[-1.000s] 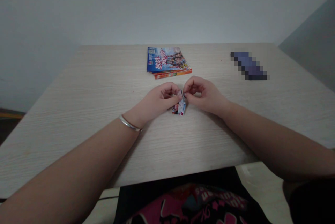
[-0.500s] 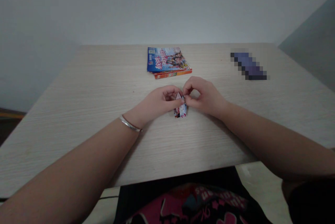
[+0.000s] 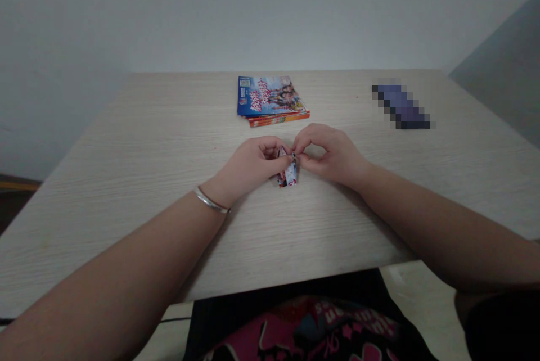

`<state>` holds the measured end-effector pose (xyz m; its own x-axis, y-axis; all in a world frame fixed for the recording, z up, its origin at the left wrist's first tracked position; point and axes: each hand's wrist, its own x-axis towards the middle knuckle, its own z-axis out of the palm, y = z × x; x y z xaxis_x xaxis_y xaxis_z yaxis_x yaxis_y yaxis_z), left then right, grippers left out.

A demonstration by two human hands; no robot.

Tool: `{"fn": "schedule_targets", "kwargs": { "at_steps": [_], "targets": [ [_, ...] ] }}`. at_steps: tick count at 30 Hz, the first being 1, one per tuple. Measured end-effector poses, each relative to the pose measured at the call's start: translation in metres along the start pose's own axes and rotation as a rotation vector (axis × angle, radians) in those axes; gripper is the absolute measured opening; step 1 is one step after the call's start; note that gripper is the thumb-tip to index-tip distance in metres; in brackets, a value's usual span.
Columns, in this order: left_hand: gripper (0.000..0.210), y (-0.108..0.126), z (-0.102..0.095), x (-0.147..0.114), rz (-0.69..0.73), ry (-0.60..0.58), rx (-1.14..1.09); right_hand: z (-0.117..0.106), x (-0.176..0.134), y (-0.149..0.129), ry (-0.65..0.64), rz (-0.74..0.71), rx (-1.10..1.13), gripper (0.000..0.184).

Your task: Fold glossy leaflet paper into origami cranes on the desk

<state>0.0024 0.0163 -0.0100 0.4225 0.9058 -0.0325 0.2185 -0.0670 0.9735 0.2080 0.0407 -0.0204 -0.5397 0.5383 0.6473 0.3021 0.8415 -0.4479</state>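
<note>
A small piece of folded printed paper [image 3: 288, 174], white with red and dark patches, is held just above the table between my hands. My left hand [image 3: 260, 159] pinches it from the left, thumb on the near face and fingers curled behind. Thumb and index finger of my right hand [image 3: 331, 153] are closed at the paper's upper right edge, with a round gap inside the pinch. The fingertips hide the fold between them.
Beyond my hands lies a stack of printed leaflets [image 3: 270, 96], blue on top with orange edges below. A pixelated dark blue rectangular object [image 3: 400, 107] rests at the back right. The pale wooden table [image 3: 139, 141] meets a wall [image 3: 270, 18] behind.
The folded paper has shifted slightly left and tilted a little. My right fingertips have moved slightly left along with it, and both hands keep their pinch.
</note>
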Motion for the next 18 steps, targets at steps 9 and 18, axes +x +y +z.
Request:
{"fn": "schedule_targets", "kwargs": {
  "at_steps": [9,18],
  "targets": [
    [0.017,-0.0064,-0.0029,0.0012,0.025,-0.008,0.043,-0.0012,0.0014,-0.0008,-0.042,0.119,-0.002,0.007],
    [0.018,-0.0006,-0.0035,-0.0011,0.007,-0.051,0.108,-0.0017,0.0009,-0.0022,-0.087,0.097,-0.024,0.006]
  ]
}}
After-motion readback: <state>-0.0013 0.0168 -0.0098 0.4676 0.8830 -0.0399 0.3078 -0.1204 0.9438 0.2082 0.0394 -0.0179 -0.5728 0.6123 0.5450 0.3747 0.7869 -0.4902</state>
